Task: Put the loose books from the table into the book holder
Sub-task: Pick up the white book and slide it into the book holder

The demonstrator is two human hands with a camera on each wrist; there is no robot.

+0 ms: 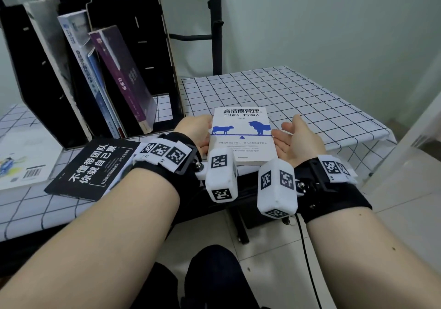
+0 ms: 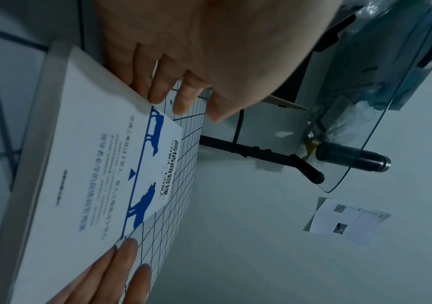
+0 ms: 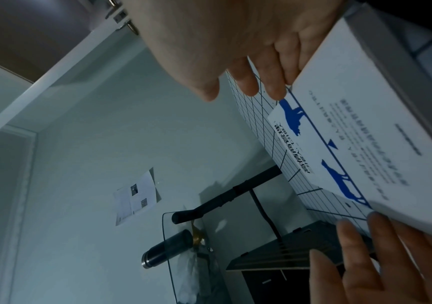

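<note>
A white book with blue animal figures (image 1: 241, 136) lies flat near the front edge of the checked table (image 1: 298, 98). My left hand (image 1: 206, 136) lies against its left edge and my right hand (image 1: 278, 139), palm up, against its right edge. In the left wrist view, straight fingers (image 2: 158, 90) meet the edge of the book (image 2: 85, 164). In the right wrist view, fingers (image 3: 274, 82) touch the other edge of the book (image 3: 365, 144). The black book holder (image 1: 148, 53) stands at the back left with several books leaning in it. A black book (image 1: 95, 165) and a pale book (image 1: 26, 158) lie loose at the left.
A black metal stand (image 1: 216, 22) rises behind the table, right of the holder. The table ends close to the right of my right hand, with tiled floor (image 1: 393, 213) beyond. A dark bottle (image 2: 352, 156) lies on a glass shelf by the wall.
</note>
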